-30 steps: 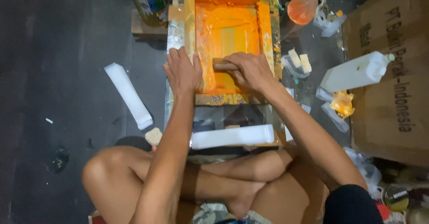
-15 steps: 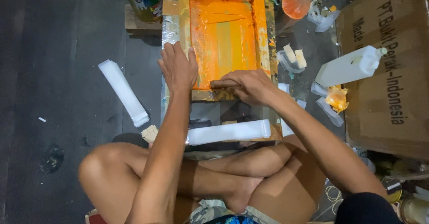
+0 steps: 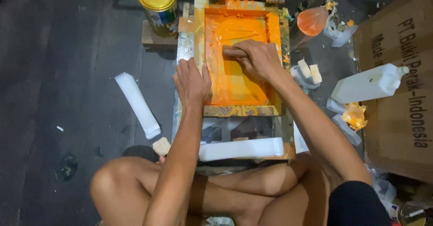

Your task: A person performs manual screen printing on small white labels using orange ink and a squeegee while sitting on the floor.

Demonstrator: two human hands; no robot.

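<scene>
A wooden printing screen frame [image 3: 197, 41] smeared with orange ink lies flat in front of me. My left hand [image 3: 193, 82] presses flat on the frame's left edge. My right hand [image 3: 257, 57] is closed on a wooden squeegee [image 3: 231, 51] set across the upper middle of the inked mesh. A stack of white strips [image 3: 241, 148] lies just below the frame, near my crossed legs.
A yellow-lidded ink can [image 3: 158, 1] stands at the upper left. Another stack of white strips [image 3: 137, 98] lies on the dark floor to the left. A white plastic bottle [image 3: 367, 84], orange-stained rags [image 3: 354, 115] and a cardboard box [image 3: 397, 104] sit on the right.
My right hand has pushed the squeegee from the frame's near edge up toward the far part of the mesh. The left hand stays on the frame's left edge.
</scene>
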